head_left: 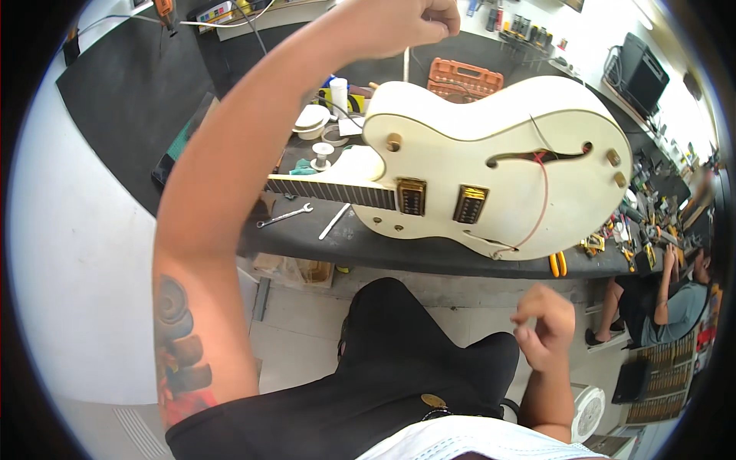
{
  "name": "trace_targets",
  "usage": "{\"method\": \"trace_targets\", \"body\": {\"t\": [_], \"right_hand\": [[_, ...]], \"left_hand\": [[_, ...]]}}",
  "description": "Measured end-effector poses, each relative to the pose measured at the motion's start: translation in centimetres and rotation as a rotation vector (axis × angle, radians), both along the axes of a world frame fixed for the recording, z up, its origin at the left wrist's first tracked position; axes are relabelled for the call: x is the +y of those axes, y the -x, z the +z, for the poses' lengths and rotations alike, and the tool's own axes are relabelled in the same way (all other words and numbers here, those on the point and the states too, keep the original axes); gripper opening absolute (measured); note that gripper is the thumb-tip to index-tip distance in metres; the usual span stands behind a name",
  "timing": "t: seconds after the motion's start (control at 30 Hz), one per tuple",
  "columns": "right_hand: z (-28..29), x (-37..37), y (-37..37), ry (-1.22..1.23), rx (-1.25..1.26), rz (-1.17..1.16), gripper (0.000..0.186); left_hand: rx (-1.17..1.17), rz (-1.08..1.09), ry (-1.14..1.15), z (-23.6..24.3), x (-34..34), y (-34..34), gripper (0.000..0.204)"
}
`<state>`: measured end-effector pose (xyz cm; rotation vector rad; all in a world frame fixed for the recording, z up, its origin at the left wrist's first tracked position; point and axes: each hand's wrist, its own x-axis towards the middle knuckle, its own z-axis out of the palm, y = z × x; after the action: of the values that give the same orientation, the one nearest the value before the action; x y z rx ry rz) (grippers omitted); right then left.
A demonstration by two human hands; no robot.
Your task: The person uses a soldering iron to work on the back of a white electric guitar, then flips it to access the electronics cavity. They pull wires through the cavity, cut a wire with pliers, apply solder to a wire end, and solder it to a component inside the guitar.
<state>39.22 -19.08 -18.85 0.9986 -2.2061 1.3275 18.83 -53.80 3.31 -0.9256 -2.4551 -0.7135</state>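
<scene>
A cream hollow-body electric guitar lies face up on the dark workbench, its fretted neck running left beneath my left forearm. Two gold pickups sit in its top. From the upper f-hole a red wire curves down to the lower f-hole; a thin dark wire also sticks up there. My left hand is raised above the far side of the bench, fingers curled closed. Off the bench's front edge, near my lap, my right hand is pinched closed. What either hand holds, if anything, I cannot make out.
A wrench and a white stick lie left of the guitar body. Behind it stands an orange tool case. Orange-handled pliers rest at the front edge. Another person sits farther right beside scattered tools.
</scene>
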Motion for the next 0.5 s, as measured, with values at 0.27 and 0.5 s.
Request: {"method": "trace_targets", "body": {"t": [0.27, 0.5], "right_hand": [[6.9, 1.9, 1.5, -0.001, 0.366, -0.569, 0.015], [7.9, -3.8, 9.3, -0.466, 0.691, -0.565, 0.041]], "left_hand": [[-0.060, -0.055, -0.013, -1.1, 0.8, 5.2, 0.025], [0.065, -0.030, -0.022, -5.4, -5.5, 3.1, 0.024]]}}
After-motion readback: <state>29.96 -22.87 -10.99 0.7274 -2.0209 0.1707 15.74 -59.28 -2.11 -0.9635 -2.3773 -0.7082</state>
